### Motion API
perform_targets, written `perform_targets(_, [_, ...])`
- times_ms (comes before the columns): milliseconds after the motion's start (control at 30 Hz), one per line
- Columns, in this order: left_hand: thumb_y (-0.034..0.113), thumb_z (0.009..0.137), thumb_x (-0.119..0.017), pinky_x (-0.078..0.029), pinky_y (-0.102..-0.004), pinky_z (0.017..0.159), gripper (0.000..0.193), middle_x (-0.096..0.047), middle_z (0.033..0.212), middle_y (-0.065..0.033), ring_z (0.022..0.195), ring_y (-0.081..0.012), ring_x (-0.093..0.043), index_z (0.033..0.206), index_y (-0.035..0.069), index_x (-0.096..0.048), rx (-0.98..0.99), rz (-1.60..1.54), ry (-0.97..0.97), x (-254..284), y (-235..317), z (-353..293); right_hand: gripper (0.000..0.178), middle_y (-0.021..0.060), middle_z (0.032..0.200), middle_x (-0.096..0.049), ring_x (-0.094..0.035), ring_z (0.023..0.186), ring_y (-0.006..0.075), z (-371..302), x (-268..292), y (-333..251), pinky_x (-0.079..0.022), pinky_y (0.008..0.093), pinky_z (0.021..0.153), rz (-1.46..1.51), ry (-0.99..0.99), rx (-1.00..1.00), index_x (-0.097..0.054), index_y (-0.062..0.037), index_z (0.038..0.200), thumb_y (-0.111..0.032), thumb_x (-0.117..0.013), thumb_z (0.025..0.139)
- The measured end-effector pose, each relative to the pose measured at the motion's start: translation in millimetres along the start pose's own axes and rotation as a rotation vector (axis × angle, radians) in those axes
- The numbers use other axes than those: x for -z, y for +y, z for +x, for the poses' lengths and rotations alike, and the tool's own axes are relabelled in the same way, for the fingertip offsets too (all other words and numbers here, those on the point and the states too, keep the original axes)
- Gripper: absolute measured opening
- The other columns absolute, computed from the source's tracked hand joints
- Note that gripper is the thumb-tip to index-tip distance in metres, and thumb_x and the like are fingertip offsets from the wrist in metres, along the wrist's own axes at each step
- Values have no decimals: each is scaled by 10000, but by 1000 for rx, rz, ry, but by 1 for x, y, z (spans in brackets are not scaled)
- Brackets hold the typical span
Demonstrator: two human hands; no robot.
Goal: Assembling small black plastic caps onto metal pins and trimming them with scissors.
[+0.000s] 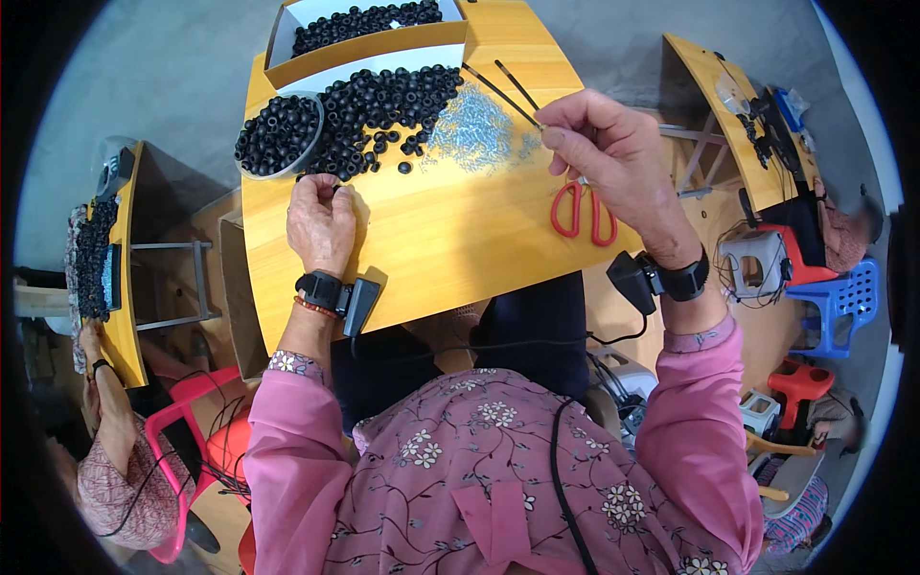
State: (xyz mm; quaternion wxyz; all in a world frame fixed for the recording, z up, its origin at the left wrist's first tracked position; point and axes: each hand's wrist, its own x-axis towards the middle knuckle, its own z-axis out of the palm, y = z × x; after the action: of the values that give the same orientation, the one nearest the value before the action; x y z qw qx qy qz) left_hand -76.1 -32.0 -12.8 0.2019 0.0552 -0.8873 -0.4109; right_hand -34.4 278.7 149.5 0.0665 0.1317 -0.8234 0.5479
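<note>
My left hand [322, 222] is closed in a pinch at the near edge of the bead pile, with a small black bead [335, 189] at its fingertips. Raised over the table's right side, my right hand [613, 158] pinches a thin black cord [500, 96]; its two dark lengths stick out toward the far left, apart at their ends. Loose black beads [383, 101] with holes lie heaped beyond my left hand, beside a clear round bowl [320, 144] full of them. Small silvery pieces [471, 129] are spread right of the heap. Red-handled scissors [567, 213] lie below my right hand.
An open cardboard box [364, 56] of black beads stands at the table's [460, 249] far edge. Wrist devices with a black cable [479, 345] cross in front of me. People sit at side tables left and right, near a blue stool [839, 307] and a pink chair [182, 422].
</note>
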Motion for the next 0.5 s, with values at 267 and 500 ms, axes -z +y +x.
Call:
perform_targets(267, [124, 843, -711, -537, -379, 752, 149, -698, 876, -101, 815, -258, -689, 972, 62, -672, -4, -8, -2, 1, 3, -1, 207, 30, 790, -649, -593, 651, 87, -13, -10, 44, -499, 242, 606, -97, -99, -258, -678, 35, 1093, -136, -641, 981])
perform_targets(500, [125, 843, -716, -539, -379, 759, 157, -702, 891, -102, 819, -260, -690, 980, 60, -676, 15, -6, -15, 1, 2, 0, 208, 55, 741, -630, -565, 650, 109, -11, 0, 53, -494, 280, 627, -156, 2, -310, -676, 36, 1074, -145, -638, 979])
